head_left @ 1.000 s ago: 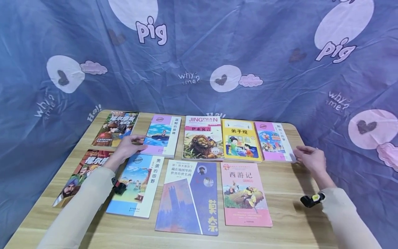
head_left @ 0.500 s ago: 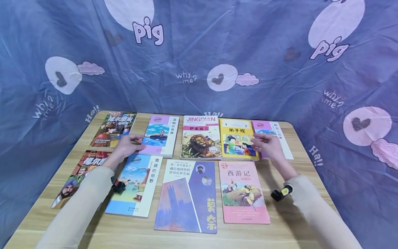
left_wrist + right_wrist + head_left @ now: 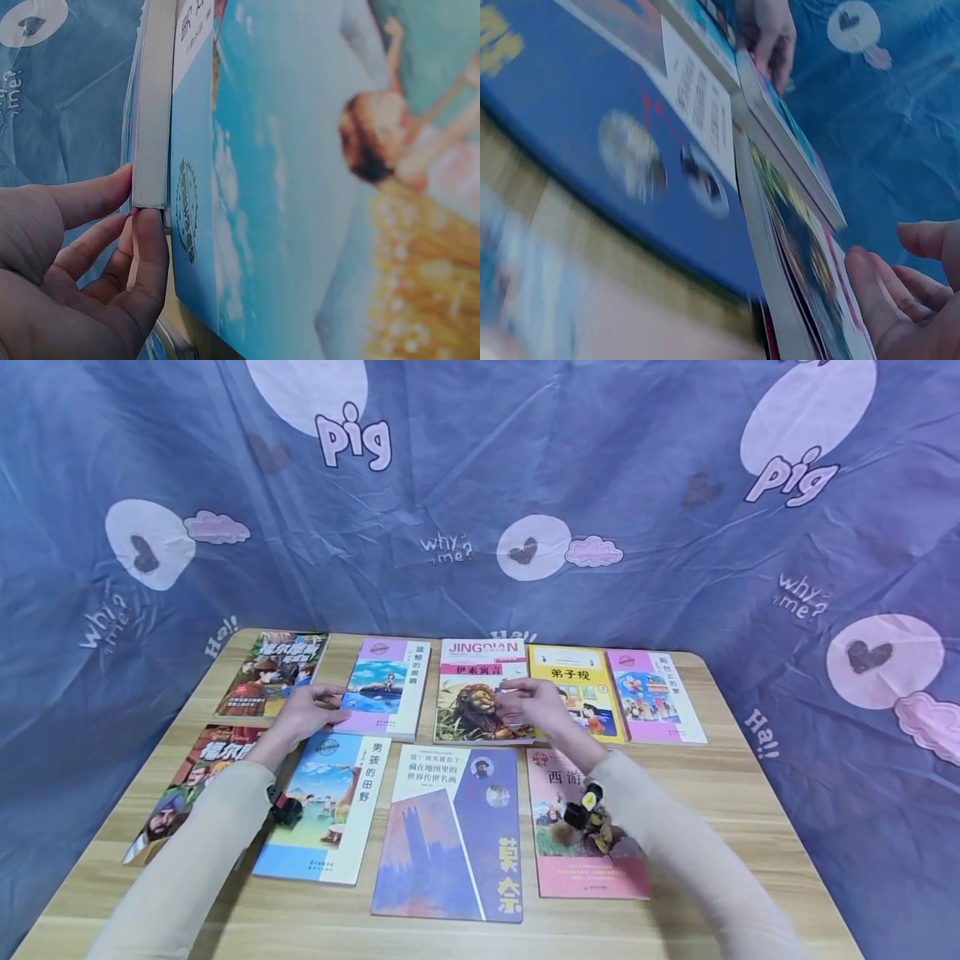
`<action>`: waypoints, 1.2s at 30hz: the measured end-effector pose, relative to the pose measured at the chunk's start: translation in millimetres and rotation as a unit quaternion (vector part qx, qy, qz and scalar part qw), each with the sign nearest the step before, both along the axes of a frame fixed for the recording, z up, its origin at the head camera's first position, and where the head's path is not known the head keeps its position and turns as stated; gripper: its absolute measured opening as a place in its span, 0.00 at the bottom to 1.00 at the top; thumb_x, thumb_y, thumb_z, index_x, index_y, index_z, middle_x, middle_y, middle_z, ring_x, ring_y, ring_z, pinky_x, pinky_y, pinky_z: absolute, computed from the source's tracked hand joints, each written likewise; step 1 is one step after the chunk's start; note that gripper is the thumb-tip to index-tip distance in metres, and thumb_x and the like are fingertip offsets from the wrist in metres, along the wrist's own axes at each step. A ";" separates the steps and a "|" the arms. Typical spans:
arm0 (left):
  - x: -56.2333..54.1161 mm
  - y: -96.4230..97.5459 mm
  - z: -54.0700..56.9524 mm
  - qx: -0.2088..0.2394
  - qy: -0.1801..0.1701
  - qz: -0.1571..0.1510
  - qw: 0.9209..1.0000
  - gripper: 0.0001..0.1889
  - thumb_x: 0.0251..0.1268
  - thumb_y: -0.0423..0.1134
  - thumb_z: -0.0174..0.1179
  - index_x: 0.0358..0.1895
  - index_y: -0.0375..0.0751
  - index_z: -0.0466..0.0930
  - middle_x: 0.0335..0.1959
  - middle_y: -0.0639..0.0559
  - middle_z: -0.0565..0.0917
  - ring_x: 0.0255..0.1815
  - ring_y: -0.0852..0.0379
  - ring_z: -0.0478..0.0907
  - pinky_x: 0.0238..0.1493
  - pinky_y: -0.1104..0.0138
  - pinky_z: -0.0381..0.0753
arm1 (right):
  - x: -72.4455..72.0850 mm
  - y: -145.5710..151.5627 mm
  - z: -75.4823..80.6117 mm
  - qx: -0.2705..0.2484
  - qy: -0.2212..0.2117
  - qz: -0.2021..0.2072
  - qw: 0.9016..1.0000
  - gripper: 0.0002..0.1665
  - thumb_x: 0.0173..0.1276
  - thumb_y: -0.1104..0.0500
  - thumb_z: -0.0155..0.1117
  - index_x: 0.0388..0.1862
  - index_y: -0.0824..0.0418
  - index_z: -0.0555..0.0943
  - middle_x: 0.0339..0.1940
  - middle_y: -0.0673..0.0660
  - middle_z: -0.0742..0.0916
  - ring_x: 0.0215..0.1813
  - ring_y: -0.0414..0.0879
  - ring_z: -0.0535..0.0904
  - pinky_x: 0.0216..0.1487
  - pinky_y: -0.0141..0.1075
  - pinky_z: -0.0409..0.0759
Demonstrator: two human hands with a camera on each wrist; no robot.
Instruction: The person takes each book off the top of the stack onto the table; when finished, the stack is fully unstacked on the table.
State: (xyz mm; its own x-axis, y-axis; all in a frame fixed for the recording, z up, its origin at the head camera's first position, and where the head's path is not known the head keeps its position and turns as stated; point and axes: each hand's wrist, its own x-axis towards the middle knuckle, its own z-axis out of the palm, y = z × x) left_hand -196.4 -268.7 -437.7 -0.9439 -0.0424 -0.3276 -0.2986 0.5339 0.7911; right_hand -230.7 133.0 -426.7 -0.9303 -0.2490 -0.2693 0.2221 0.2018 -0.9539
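Observation:
My left hand [image 3: 302, 717] holds the lower left corner of a pink-bordered book [image 3: 381, 685] with a sea picture. The left wrist view shows its thumb and fingers at the corner of the page block [image 3: 154, 105]. My right hand [image 3: 546, 708] is over the lion-cover book [image 3: 474, 714] and the left side of a yellow book [image 3: 573, 658]. Its fingers are loosely bent with nothing between them. In the right wrist view the fingers [image 3: 866, 281] are beside the lion book's cover. The right forearm partly hides a pink book [image 3: 592, 877] below.
Several more books lie on the wooden table [image 3: 720, 827]: a blue-purple one [image 3: 450, 835], a blue one [image 3: 318, 810], two comic-style ones at left, such as the lower one [image 3: 180, 793], and a pink-and-white one [image 3: 652, 697] at right. A patterned blue curtain [image 3: 450, 485] hangs behind.
My right hand has swept left from the right-hand pink-and-white book, past the yellow book, to the lion-cover book. My left hand stays at the sea-picture book's corner. The books lie as before.

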 end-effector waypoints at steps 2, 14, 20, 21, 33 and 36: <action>-0.3 0.3 -0.3 0.003 0.000 -0.001 1.000 0.29 0.75 0.35 0.66 0.76 0.35 0.73 0.62 0.34 0.78 0.44 0.56 0.82 0.38 0.71 0.88 | -0.4 -15.8 -2.9 -0.013 -0.012 0.010 1.000 0.26 0.77 0.64 0.65 0.70 0.73 0.76 0.61 0.74 0.87 0.41 0.47 0.92 0.52 0.41 0.92; -2.7 0.5 -4.9 0.004 0.010 -0.004 1.000 0.29 0.73 0.35 0.68 0.75 0.34 0.73 0.62 0.32 0.79 0.44 0.55 0.82 0.38 0.70 0.89 | 4.1 -86.5 -18.5 -0.042 -0.063 0.039 0.996 0.26 0.76 0.64 0.67 0.70 0.72 0.77 0.58 0.73 0.88 0.46 0.51 0.93 0.52 0.40 0.92; -2.3 0.7 -3.5 -0.001 0.010 -0.004 1.000 0.29 0.73 0.35 0.68 0.74 0.34 0.74 0.62 0.32 0.79 0.47 0.52 0.82 0.38 0.70 0.88 | 6.9 -110.1 -25.9 -0.027 -0.065 0.051 0.996 0.26 0.76 0.63 0.67 0.69 0.72 0.78 0.54 0.72 0.90 0.49 0.54 0.93 0.50 0.39 0.92; -2.1 0.5 -3.3 -0.001 0.010 -0.005 1.000 0.29 0.73 0.36 0.68 0.74 0.35 0.74 0.62 0.32 0.79 0.47 0.52 0.82 0.38 0.70 0.88 | 7.6 -113.6 -26.9 -0.024 -0.063 0.054 0.996 0.26 0.76 0.63 0.67 0.68 0.73 0.78 0.54 0.72 0.90 0.48 0.52 0.93 0.50 0.39 0.92; -0.6 -2.8 -3.3 0.004 0.011 -0.006 1.000 0.29 0.73 0.36 0.67 0.74 0.35 0.74 0.61 0.34 0.78 0.45 0.54 0.81 0.38 0.71 0.88 | 8.8 -130.2 -26.9 -0.005 -0.053 0.037 0.998 0.22 0.74 0.63 0.70 0.62 0.74 0.81 0.51 0.71 0.90 0.40 0.47 0.92 0.46 0.38 0.93; 0.1 -2.7 -3.6 0.004 0.012 -0.005 1.000 0.29 0.73 0.35 0.67 0.75 0.36 0.74 0.60 0.35 0.79 0.44 0.55 0.82 0.38 0.71 0.88 | 8.6 -131.6 -25.9 -0.003 -0.056 0.033 0.998 0.23 0.73 0.62 0.71 0.62 0.74 0.81 0.51 0.71 0.90 0.37 0.45 0.91 0.46 0.37 0.93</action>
